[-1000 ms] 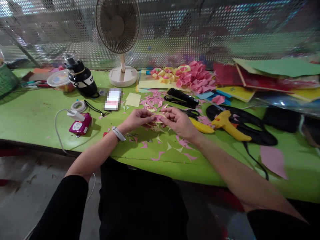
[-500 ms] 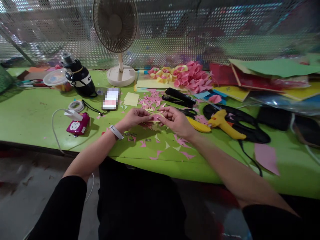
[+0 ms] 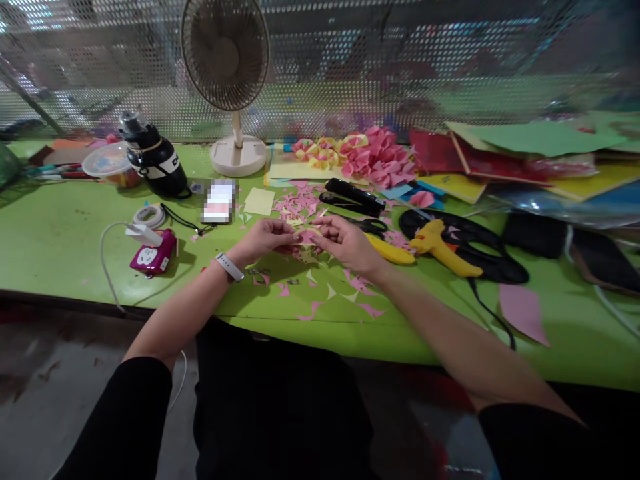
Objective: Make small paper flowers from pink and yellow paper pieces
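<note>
My left hand (image 3: 265,239) and my right hand (image 3: 345,241) meet over the green table (image 3: 60,233), both pinched on a small pink paper piece (image 3: 305,237) held between their fingertips. Pink and yellow paper scraps (image 3: 320,293) lie under and around the hands. A white watch sits on my left wrist (image 3: 229,267). Just right of my right hand lie yellow-handled scissors (image 3: 390,248) and a yellow glue gun (image 3: 443,248).
A desk fan (image 3: 227,80) stands at the back, with a black bottle (image 3: 153,157) and a plastic tub (image 3: 107,163) to its left. A black stapler (image 3: 353,195), folded pink paper flowers (image 3: 375,157), stacked coloured card (image 3: 525,157), a pink power adapter (image 3: 153,253) and tape roll (image 3: 149,215) lie around.
The view has drifted slightly, so everything sits a little further left. Both hands stay together on the pink paper piece with only small finger movement.
</note>
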Available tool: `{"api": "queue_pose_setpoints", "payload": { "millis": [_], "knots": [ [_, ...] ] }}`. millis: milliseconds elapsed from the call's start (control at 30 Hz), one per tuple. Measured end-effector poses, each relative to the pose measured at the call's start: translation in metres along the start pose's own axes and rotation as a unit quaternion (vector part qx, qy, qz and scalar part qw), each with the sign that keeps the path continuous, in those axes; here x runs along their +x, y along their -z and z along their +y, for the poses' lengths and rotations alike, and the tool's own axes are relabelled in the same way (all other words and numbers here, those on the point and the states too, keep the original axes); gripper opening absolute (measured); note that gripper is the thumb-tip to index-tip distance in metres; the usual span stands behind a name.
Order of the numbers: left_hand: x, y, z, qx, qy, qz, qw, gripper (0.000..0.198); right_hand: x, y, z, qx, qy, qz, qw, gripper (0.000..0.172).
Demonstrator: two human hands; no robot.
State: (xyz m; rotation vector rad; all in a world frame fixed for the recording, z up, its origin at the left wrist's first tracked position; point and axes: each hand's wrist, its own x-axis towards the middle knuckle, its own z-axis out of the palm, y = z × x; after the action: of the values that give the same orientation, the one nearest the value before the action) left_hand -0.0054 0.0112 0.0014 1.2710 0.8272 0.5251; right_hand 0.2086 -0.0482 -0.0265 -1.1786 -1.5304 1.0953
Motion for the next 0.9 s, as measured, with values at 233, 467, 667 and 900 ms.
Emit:
{"api": "queue_pose_setpoints", "payload": {
  "millis": [233,467,667,900],
  "knots": [
    [0.006,0.01,-0.002,0.001,0.026,-0.001,1.0,0.011,-0.001,0.002,-0.007,-0.04,-0.054,-0.039,0.997,0.046],
    [0.006,0.016,0.0,0.01,0.031,-0.002,0.999,0.014,0.0,0.043,-0.027,-0.16,-0.086,-0.056,0.982,0.038],
    [0.007,0.021,-0.001,0.01,0.04,0.015,0.999,0.014,-0.005,0.095,-0.043,-0.367,-0.076,0.059,0.925,0.036],
    [0.011,0.024,-0.006,0.008,0.036,-0.004,0.999,0.019,-0.032,0.137,-0.074,-0.421,-0.076,0.191,0.883,0.031]
  ]
}}
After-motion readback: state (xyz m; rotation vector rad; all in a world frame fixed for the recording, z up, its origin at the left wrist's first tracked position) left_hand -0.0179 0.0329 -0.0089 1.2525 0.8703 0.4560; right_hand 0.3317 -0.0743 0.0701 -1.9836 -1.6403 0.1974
